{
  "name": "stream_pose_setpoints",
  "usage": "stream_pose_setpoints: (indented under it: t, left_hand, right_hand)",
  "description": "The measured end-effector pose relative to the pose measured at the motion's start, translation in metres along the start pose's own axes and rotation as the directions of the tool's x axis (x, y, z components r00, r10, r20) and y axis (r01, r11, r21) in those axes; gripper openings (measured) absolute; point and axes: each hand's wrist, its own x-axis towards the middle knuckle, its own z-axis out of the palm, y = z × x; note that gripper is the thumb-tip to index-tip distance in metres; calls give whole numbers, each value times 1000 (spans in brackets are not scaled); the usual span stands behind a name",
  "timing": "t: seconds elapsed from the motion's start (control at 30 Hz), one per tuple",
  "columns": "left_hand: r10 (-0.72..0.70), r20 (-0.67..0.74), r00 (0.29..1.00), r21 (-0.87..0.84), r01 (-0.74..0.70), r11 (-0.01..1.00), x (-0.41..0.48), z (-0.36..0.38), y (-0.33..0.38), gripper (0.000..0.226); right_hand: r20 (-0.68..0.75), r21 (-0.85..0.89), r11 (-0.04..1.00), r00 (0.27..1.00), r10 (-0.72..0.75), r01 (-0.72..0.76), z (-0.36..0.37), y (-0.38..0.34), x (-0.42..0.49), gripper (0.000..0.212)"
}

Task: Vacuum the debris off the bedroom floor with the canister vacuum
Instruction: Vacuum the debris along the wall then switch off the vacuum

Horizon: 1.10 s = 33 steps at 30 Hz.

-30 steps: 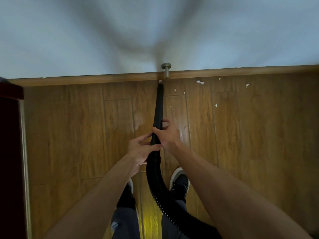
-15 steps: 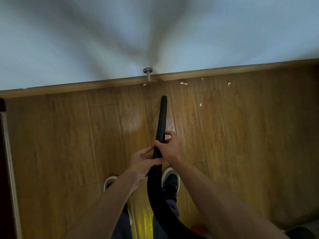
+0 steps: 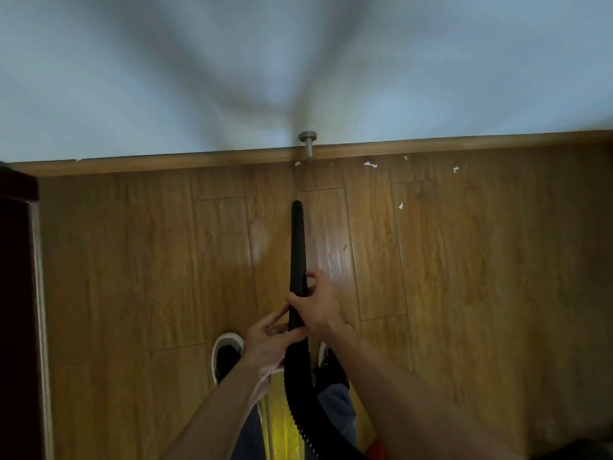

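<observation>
A black vacuum nozzle points away from me over the wooden floor, its tip short of the baseboard. Its ribbed black hose runs back between my feet. My right hand grips the nozzle where it meets the hose. My left hand holds the hose just below it. Small white debris scraps lie near the baseboard: one beside the door stopper, one to the right, another further right, and one lower.
A metal door stopper sticks out of the wooden baseboard below a pale wall. Dark red furniture stands along the left edge. My shoes are planted on the floor beneath my hands.
The nozzle tip has pulled back from the baseboard by the door stopper toward me. Both hands kept their grip. My left foot has come into view.
</observation>
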Motion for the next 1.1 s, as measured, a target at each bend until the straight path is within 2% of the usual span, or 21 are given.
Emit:
stream_pose_setpoints:
  t: [0.23,0.6,0.9,1.1]
  left_hand:
    - [85,-12,996,71,-84,994,17,-12,50,67]
    - [114,5,994,151,-113,982,41,-7,81,66]
    - [90,82,993,223,-106,969,54,47,86,66]
    - [104,67,992,276,-119,954,71,92,82,70]
  right_hand:
    - [-50,15,997,996,-68,69,11,-42,32,60]
    - [-88,45,997,994,-62,66,-1,-61,53,56]
    - [-201,99,995,979,-14,35,-51,-38,69,56]
    - [-197,156,987,980,0,32,-91,-22,88,58]
